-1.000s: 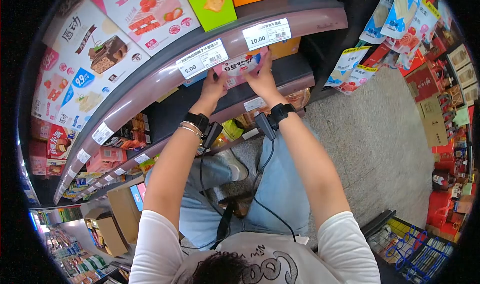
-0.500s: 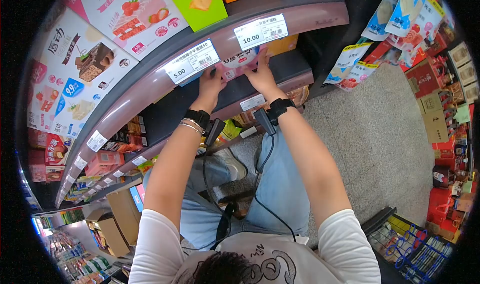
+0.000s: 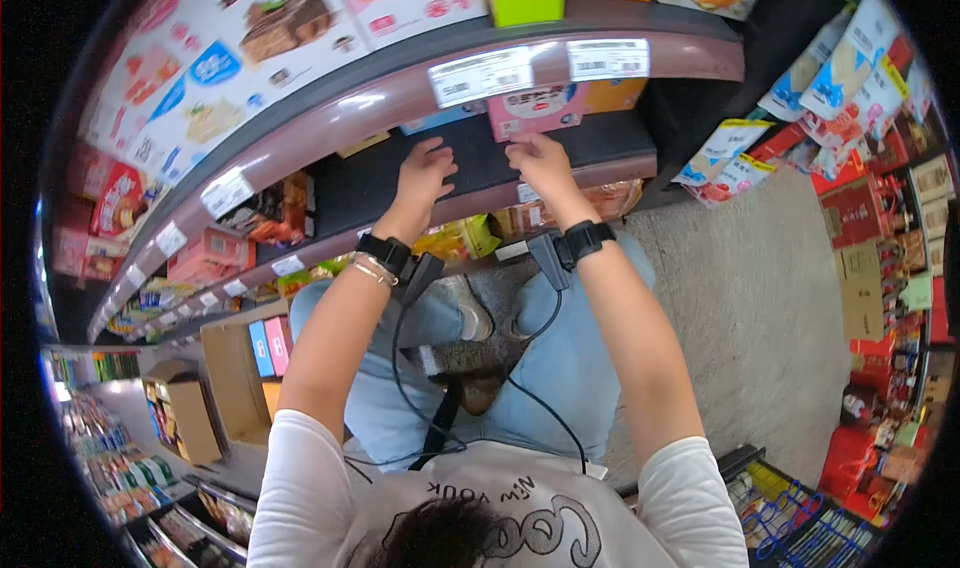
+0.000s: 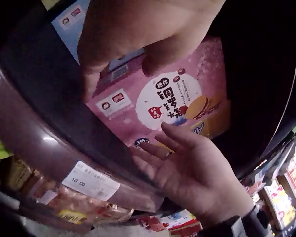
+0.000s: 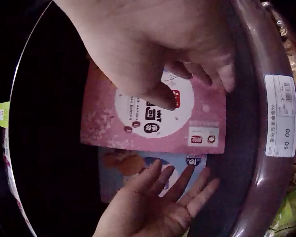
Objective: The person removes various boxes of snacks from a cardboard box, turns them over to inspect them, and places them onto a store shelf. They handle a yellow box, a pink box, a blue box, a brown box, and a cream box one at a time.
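A pink snack box with a round white label stands on the dark lower shelf. My left hand is in front of the shelf, left of this box, its fingers loosely bent around nothing. On the other side, my right hand hovers just before the box's front with relaxed fingers and holds nothing. The left wrist view shows the pink box partly covered by both hands. In the right wrist view a blue box sits right beside the pink one, behind my left hand.
A yellow-orange box stands to the right of the pink one. Above runs a curved shelf edge with price tags, bearing larger cake boxes. Hanging snack pouches flank the shelf at right. An opened carton stands on the left.
Both hands have let go of the pink box and drawn back toward the body, moving apart. The box stays on the shelf. The head view has shifted left, so the shelf appears further right.
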Motion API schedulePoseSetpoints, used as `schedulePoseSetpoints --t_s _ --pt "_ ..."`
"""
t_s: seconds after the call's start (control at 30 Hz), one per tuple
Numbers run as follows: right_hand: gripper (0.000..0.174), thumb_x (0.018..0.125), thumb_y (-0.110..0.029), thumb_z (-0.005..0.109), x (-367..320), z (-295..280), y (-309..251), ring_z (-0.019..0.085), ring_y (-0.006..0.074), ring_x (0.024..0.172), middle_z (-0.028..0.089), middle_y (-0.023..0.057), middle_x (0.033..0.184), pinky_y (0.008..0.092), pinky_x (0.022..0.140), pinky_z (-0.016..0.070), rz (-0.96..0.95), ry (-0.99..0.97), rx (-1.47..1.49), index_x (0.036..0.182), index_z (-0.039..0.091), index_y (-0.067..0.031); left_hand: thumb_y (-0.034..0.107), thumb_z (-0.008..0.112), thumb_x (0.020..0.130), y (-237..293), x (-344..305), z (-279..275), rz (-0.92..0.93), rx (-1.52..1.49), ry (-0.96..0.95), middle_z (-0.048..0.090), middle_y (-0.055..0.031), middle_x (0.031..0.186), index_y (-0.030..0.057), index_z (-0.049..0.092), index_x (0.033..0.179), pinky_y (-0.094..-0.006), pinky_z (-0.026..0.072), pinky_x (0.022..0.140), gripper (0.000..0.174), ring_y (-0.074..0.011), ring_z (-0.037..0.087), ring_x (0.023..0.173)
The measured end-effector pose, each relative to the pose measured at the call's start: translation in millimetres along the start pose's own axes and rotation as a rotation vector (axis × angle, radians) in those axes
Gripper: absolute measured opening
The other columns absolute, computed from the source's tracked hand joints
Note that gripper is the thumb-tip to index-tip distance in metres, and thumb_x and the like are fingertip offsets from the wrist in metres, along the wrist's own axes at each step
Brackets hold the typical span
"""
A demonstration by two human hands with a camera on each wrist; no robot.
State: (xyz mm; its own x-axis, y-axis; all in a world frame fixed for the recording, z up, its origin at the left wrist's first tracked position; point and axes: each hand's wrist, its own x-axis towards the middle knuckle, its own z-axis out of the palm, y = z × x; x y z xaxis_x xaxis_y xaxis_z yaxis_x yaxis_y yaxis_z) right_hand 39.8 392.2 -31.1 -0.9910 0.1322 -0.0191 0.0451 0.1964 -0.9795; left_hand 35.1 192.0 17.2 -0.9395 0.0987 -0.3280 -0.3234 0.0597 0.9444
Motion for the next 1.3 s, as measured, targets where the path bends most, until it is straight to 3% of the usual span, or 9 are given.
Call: schedulePoseSetpoints --t_s 0.13,0.47,0.63,0.87,0.9,1.0,1.07,1.13,1.3 --pt "0.029 0.081 -0.016 0.067 -42.4 50.9 -39.5 0.067 0.0207 0.083 0.070 0.0137 0.091 0.0316 0.075 0.0506 -0.053 -0.199 0.103 0.105 0.064 -0.0005 0.018 0.054 0.094 -7.7 -55.8 -74.5 0.026 0.022 0.065 0.058 -0.0067 0.125 0.0076 0.047 0.131 -0.0365 0.0481 0.087 0.038 -0.0207 0.059 0.106" --pt "0.024 0.088 -0.017 0.065 -138.8 224.8 -115.7 0.061 0.0087 0.081 0.067 0.0029 0.093 0.0254 0.074 0.0497 -0.142 -0.866 0.063 0.107 0.064 -0.0029 0.016 0.055 0.092 -69.1 -221.1 -275.9 -0.098 -0.176 0.545 0.060 -0.0043 0.114 0.0070 0.053 0.123 -0.0326 0.0492 0.078 0.032 -0.0161 0.059 0.094" --pt "0.025 0.083 -0.018 0.065 -174.5 306.7 -125.4 0.066 0.0194 0.081 0.070 0.0091 0.089 0.0324 0.075 0.0516 -0.193 -0.935 0.052 0.104 0.065 -0.0044 0.015 0.056 0.090 -116.5 -266.1 -342.0 -0.284 -0.294 0.710 0.060 -0.0016 0.106 0.0089 0.051 0.123 -0.0328 0.0492 0.080 0.034 -0.0156 0.061 0.093" --pt "0.027 0.083 -0.017 0.065 -199.6 409.0 -123.8 0.067 0.0225 0.080 0.069 0.0128 0.091 0.0333 0.072 0.0520 -0.195 -0.993 0.031 0.104 0.062 -0.0004 0.017 0.056 0.088 -173.1 -272.6 -412.5 -0.338 -0.441 0.801 0.057 -0.0048 0.111 0.0087 0.049 0.126 -0.0386 0.0487 0.078 0.039 -0.0197 0.060 0.092" --pt "0.030 0.083 -0.018 0.067 -198.7 421.6 -123.1 0.065 0.0170 0.082 0.068 0.0114 0.094 0.0304 0.075 0.0517 -0.203 -1.010 -0.024 0.108 0.061 -0.0016 0.016 0.056 0.088 -175.4 -268.8 -417.6 -0.361 -0.435 0.822 0.056 -0.0050 0.112 0.0087 0.049 0.125 -0.0388 0.0489 0.077 0.039 -0.0205 0.060 0.093" --pt "0.031 0.081 -0.018 0.068 -203.4 462.3 -112.4 0.066 0.0199 0.084 0.068 0.0128 0.093 0.0321 0.076 0.0519 -0.238 -0.949 -0.215 0.107 0.061 -0.0015 0.011 0.061 0.083 -194.8 -256.2 -437.3 -0.399 -0.510 0.874 0.055 -0.0067 0.111 0.0079 0.049 0.124 -0.0404 0.0495 0.074 0.042 -0.0237 0.058 0.096" --pt "0.029 0.080 -0.013 0.066 -209.4 481.8 -104.4 0.066 0.0283 0.085 0.068 0.0153 0.093 0.0375 0.077 0.0518 -0.353 -0.888 -0.324 0.106 0.061 -0.0031 0.010 0.064 0.081 -231.0 -241.5 -457.0 -0.428 -0.538 0.879 0.055 -0.0079 0.111 0.0078 0.050 0.123 -0.0410 0.0496 0.072 0.044 -0.0246 0.057 0.095" --pt "0.029 0.079 -0.011 0.065 -212.2 499.2 -100.4 0.065 0.0320 0.087 0.068 0.0160 0.092 0.0404 0.077 0.0514 -0.465 -0.862 -0.530 0.106 0.061 -0.0041 0.013 0.070 0.075 -258.1 -226.7 -469.5 -0.478 -0.436 0.930 0.058 -0.0107 0.106 0.0053 0.053 0.121 -0.0393 0.0494 0.073 0.049 -0.0264 0.058 0.092" --pt "0.030 0.077 -0.010 0.065 -213.5 531.6 -78.5 0.064 0.0351 0.090 0.067 0.0170 0.092 0.0427 0.080 0.0506 -0.311 -0.929 -0.566 0.107 0.060 -0.0049 0.025 0.076 0.067 -348.2 -196.8 -495.4 -0.518 0.015 1.020 0.062 -0.0186 0.113 0.0015 0.054 0.123 -0.0379 0.0505 0.084 0.065 -0.0358 0.061 0.101"
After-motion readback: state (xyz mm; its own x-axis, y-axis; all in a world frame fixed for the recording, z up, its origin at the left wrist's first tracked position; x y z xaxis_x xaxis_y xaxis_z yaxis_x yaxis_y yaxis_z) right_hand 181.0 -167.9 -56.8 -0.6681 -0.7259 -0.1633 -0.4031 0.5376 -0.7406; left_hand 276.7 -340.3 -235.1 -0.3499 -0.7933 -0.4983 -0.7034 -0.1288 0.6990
